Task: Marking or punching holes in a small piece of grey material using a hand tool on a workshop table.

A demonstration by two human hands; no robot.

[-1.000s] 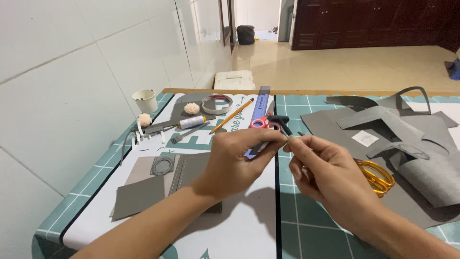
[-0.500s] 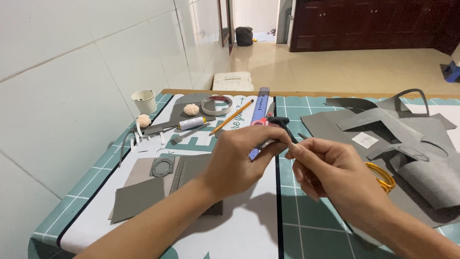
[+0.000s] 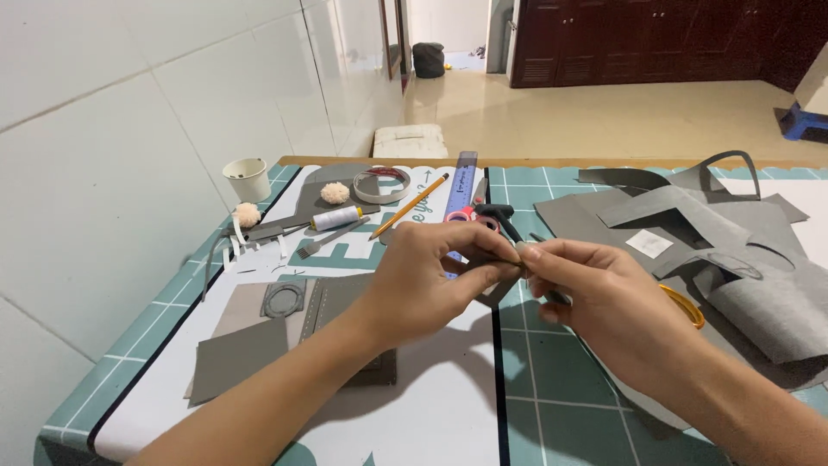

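Presently: left hand [image 3: 427, 280] | right hand [image 3: 595, 298] | fingertips meeting, both pinching a small grey piece [image 3: 504, 289], perhaps felt

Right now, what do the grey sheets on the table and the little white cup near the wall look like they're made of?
Grey sheets: probably felt or soft faux leather, matte, limp, with folds. White cup: looks like plastic or paper, smooth and thin-rimmed; can't tell which.

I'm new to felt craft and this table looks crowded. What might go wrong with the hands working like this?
1. The left hand and right hand pinch a small grey felt piece between close fingertips; whatever thin tool the right hand holds, partly hidden, might prick a finger.
2. The yellow-handled scissors lie right under the right wrist and may get knocked.
3. The thread spool lies on its side and might roll.
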